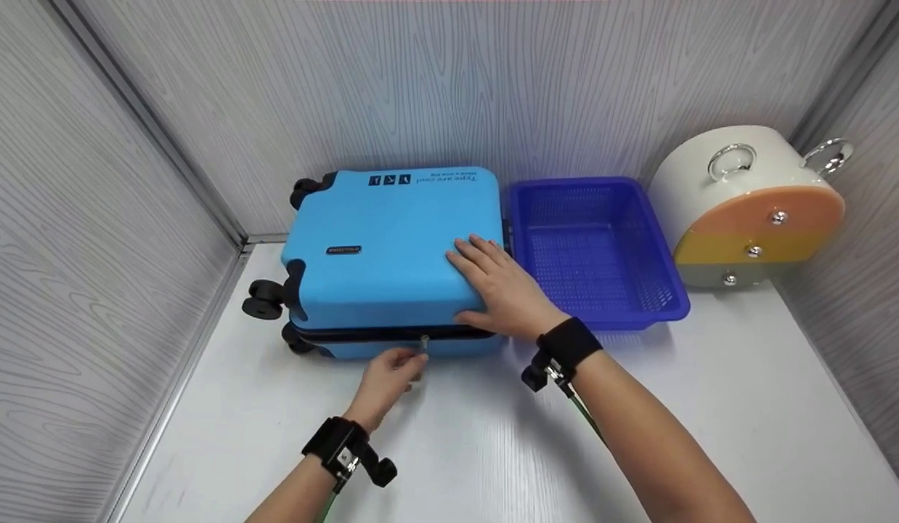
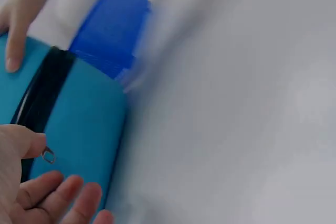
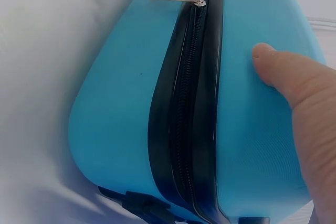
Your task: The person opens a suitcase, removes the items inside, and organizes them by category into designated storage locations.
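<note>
A light blue hard-shell suitcase [image 1: 391, 225] lies flat with its black zipper band facing me. A metal zipper pull [image 1: 425, 343] sticks out from the closed-looking zipper [image 3: 184, 93] on this side. My left hand [image 1: 385, 381] is at the pull, thumb tip beside it. In the left wrist view the thumb and the loosely bent fingers [image 2: 79, 198] stand apart, with the pull's ring showing between them. My right hand [image 1: 504, 290] rests on the top shell near the right front corner, fingers spread, its thumb [image 3: 283, 72] pressing on the blue surface.
Right of the suitcase stands a blue-purple plastic basket [image 1: 595, 316]. Beyond it is a rounded white box with coloured drawers [image 1: 747, 218]. Black wheels [image 1: 263, 299] stick out on the suitcase's left. Grey wood-grain walls [image 1: 420, 87] enclose the white table [image 1: 478, 450].
</note>
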{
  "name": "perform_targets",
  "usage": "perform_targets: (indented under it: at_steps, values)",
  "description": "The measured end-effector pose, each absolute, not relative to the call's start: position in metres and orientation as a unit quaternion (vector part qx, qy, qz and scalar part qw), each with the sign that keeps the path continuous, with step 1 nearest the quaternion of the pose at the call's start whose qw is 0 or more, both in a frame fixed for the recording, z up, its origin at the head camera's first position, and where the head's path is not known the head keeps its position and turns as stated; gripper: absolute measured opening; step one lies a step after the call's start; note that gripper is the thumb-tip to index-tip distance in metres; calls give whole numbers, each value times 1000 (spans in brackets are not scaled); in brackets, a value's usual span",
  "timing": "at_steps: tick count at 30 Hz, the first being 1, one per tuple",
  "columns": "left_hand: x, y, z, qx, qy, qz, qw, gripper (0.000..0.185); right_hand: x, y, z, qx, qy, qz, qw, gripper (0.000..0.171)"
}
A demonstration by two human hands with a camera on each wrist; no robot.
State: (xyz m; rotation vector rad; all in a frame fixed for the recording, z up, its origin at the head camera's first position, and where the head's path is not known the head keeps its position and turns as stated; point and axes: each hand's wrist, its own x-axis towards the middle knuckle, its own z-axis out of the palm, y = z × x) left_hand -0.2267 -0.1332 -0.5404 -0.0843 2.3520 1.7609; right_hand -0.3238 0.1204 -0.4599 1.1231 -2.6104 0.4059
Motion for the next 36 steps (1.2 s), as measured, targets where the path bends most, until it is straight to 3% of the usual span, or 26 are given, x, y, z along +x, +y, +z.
perform_targets:
  at_steps: [5, 13, 36]
  values:
    - [-232, -122, -543, -58, 742, 657, 124, 57, -324, 121, -461, 392, -896, 150, 141, 97]
    - [-234, -117, -545, -27, 766, 639, 64, 30, -324, 121, -461, 386, -901, 143, 136, 96]
    - [-232, -140, -545, -21, 797, 603, -1, 28, -324, 120, -464, 388, -897, 155, 143, 96]
